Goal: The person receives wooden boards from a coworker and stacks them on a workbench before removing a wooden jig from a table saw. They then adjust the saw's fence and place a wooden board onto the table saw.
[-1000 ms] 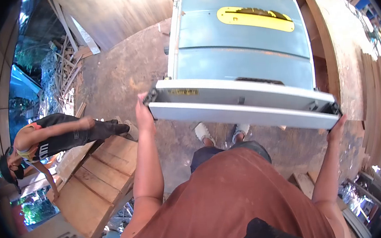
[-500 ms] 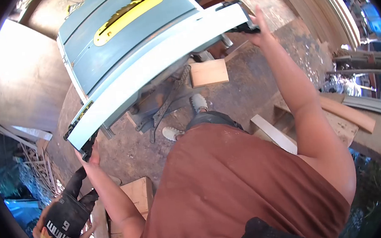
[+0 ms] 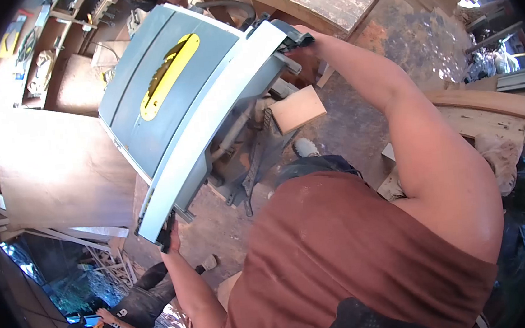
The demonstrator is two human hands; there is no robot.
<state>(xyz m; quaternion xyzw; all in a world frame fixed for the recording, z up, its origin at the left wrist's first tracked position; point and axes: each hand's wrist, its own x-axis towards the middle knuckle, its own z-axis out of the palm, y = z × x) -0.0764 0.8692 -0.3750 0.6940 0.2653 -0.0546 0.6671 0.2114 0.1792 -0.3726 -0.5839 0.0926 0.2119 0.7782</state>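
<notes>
On my feed the long pale rail [image 3: 200,129] runs lengthwise between my hands, alongside the saw's tabletop [image 3: 129,101], with left grip [image 3: 174,238] and right grip [image 3: 309,38] each closed around the black fitting at its own end.

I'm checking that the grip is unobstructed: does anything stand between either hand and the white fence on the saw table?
Nothing visible does: the left hand and right hand meet black fittings at the white fence's ends.
</notes>
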